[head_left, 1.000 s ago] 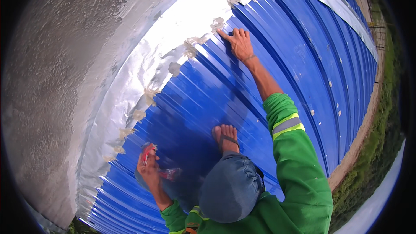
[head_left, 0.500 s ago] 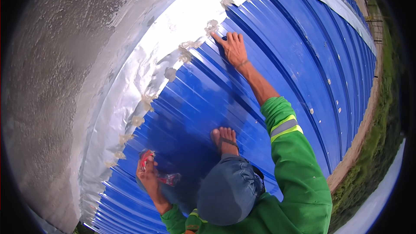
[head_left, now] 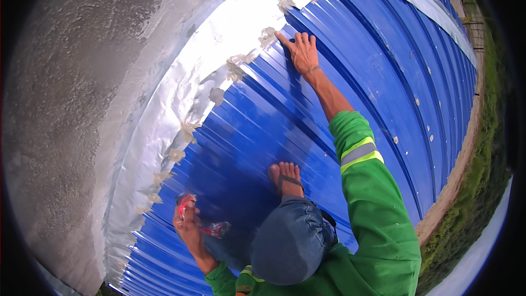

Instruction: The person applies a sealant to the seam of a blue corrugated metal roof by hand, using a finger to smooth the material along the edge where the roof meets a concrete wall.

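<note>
My right hand (head_left: 303,53) reaches far up the blue ribbed metal roof sheet (head_left: 339,66), empty, its index finger stretched out. That fingertip is at the edge of a grey sealant patch (head_left: 267,37) where silver flashing (head_left: 181,85) meets the sheet. The other fingers rest on the blue metal. Nearer and to the left, my left hand (head_left: 190,228) is closed round a crumpled red plastic packet (head_left: 185,204). A clear and red end of plastic (head_left: 216,229) sticks out beyond the palm; whether it is one piece with the packet is hidden by the hand.
More sealant dabs (head_left: 216,96) run along the flashing edge. A rough cement wall (head_left: 82,87) rises on the left. My foot in a sandal (head_left: 287,178) and my bent knee (head_left: 290,241) are on the sheet. Beyond the roof's right edge lie bare soil and grass (head_left: 476,203).
My right hand has shifted slightly up and to the right, its fingertip moving from the patch's lower side to its right edge. The left hand keeps the packet and has barely moved.
</note>
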Available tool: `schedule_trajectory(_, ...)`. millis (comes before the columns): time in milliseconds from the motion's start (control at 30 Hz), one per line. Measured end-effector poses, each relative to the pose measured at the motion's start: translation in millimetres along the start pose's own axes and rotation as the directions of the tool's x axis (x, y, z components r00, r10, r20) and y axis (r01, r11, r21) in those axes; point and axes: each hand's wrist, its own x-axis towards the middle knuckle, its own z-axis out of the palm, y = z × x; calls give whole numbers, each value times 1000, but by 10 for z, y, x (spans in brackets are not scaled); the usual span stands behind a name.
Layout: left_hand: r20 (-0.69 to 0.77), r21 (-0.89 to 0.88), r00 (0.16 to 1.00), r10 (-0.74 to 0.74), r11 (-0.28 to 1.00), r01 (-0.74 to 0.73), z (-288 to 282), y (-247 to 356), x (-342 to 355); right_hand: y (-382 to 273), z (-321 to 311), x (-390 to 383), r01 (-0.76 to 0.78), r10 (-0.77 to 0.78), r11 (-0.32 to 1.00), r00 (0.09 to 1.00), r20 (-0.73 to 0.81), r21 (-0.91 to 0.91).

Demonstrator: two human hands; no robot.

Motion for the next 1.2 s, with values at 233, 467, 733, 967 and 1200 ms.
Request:
schedule_trajectory(233, -31, -19, 999, 19, 1000, -20, -58, -25, -72, -124, 27, 24, -289, 286, 957, 954, 87, 27)
schedule_trajectory(467, -51, 2, 998, 37, 999, -37, -7, 51, -151, -156, -51, -35, -6, 4, 995, 1000, 25, 95)
schedule_trajectory(733, 17, -5, 999, 33, 999, -33, -17, -9, -113, -86, -53, 66, 44, -43, 997, 999, -22, 61)
schedule_trajectory(967, -11, 12, 999, 38, 999, -38, 24, 101, -146, -57, -22, 0, 13, -11, 998, 999, -44, 56)
schedule_trajectory(1200, -26, 9, 999, 32, 999, -32, -35, 49, -150, -434, 13, -68, -293, 287, 940, 956, 61, 174)
